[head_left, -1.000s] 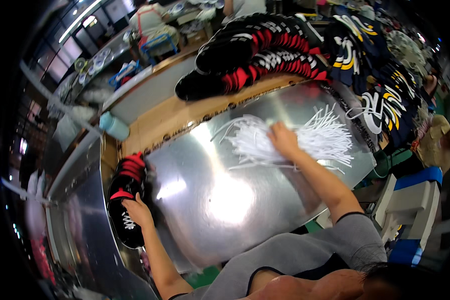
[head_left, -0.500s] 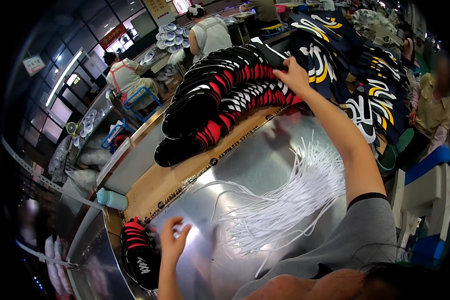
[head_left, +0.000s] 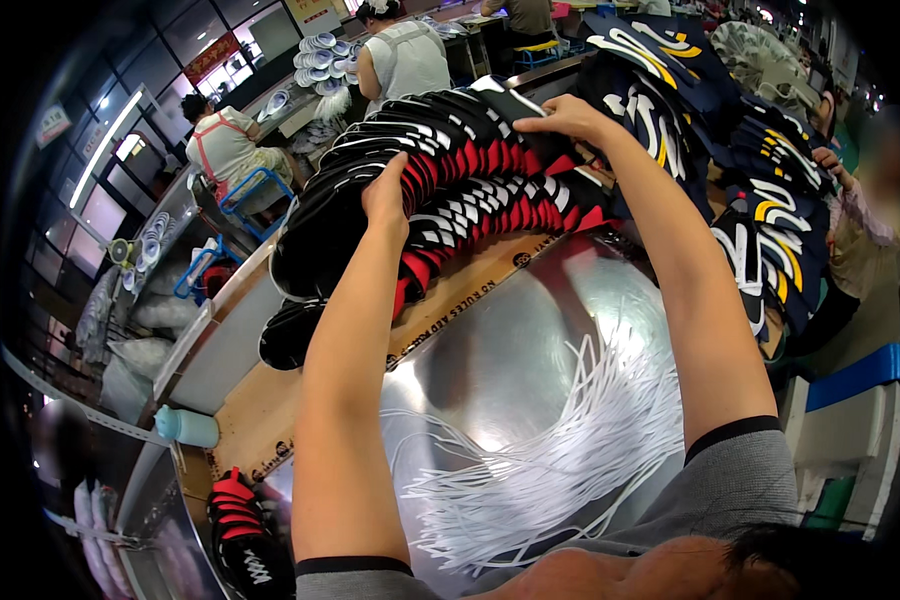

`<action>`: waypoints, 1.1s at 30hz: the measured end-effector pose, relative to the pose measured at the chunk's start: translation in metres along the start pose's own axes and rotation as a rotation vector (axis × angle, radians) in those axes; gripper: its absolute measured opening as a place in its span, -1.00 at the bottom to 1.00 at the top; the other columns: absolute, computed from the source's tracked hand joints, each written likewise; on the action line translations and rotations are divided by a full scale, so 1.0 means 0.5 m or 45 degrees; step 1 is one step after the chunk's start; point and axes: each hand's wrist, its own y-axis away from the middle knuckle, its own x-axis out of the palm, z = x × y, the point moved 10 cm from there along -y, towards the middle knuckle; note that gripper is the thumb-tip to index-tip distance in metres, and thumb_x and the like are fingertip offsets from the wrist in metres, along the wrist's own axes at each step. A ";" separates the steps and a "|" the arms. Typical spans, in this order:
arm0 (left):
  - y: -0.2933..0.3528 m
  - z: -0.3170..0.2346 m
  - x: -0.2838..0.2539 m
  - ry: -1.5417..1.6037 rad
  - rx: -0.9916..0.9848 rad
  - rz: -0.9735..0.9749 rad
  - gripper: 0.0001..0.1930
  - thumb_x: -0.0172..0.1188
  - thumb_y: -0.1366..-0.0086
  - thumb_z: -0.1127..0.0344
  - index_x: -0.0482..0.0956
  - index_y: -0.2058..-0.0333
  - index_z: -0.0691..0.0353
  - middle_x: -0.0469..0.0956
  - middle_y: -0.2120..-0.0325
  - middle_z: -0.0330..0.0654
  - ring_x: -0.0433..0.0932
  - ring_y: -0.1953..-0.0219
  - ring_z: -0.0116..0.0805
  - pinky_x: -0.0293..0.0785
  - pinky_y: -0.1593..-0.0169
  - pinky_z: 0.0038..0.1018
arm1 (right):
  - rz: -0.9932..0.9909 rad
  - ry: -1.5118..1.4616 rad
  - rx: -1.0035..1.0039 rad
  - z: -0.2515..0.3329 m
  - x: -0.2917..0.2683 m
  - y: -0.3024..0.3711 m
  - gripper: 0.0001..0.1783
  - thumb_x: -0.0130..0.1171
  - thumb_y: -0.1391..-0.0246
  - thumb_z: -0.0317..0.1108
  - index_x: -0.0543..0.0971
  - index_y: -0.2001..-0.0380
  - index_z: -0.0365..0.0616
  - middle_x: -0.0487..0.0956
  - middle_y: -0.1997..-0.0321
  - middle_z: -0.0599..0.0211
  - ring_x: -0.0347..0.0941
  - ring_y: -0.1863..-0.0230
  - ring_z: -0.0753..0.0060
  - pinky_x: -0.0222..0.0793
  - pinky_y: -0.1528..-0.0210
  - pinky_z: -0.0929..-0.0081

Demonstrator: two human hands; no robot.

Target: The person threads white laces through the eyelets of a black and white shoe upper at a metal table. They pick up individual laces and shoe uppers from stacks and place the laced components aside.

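Two long curved rows of black, red and white shoe uppers [head_left: 460, 215], nested one against another, lie along the far side of the metal worktable [head_left: 490, 340]. My left hand [head_left: 386, 196] grips the upper row toward its left part, with most of its fingers hidden among the uppers. At the row's right end, my right hand [head_left: 570, 120] is closed round the last uppers, thumb on the near side. Between my forearms a loose bundle of white shoelaces [head_left: 570, 450] is spread on the metal. A single laced black and red upper [head_left: 242, 535] rests at the lower left.
A cardboard strip [head_left: 450, 305] runs under the rows. Beside its left end is a light blue bottle [head_left: 187, 427]. Navy, white and yellow uppers [head_left: 660, 110] are piled at the right, near a seated person [head_left: 875, 230]. A blue and white chair [head_left: 850, 420] stands right of me.
My left hand has moved from above the near left table up to the row of uppers and taken hold there. My right hand stays at the row's right end. The view has shifted slightly.
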 end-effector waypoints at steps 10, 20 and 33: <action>0.450 -0.153 -0.084 -0.376 0.164 -0.061 -0.64 0.42 -0.13 0.25 0.60 0.14 0.29 0.58 0.24 -0.31 0.49 0.24 -0.53 0.39 0.12 -0.53 | -0.060 -0.492 -0.316 0.111 0.045 0.318 -0.37 0.48 0.10 -0.16 0.59 -0.02 -0.28 0.68 0.27 0.29 0.57 0.29 0.60 0.48 0.22 0.59; 0.682 0.018 -0.523 0.355 -0.253 0.000 -0.60 0.13 -0.39 0.11 0.50 -0.04 0.29 0.58 0.00 -0.15 0.52 -0.06 -0.26 0.39 -0.17 -0.30 | 0.326 -0.204 -0.318 0.159 0.367 0.473 -0.29 0.47 0.14 0.02 0.59 -0.05 -0.18 0.65 0.06 0.13 0.59 0.08 0.32 0.44 0.01 0.44; 0.931 -0.076 -0.617 0.199 -0.087 -0.583 -0.63 0.14 -0.38 0.11 0.55 0.07 0.33 0.59 0.17 -0.19 0.56 0.16 -0.41 0.48 0.03 -0.44 | 0.411 0.399 -1.448 0.478 0.641 0.853 -0.82 0.12 0.03 -0.41 0.56 0.29 -0.07 0.52 0.14 0.34 0.56 0.46 0.16 0.46 0.50 0.22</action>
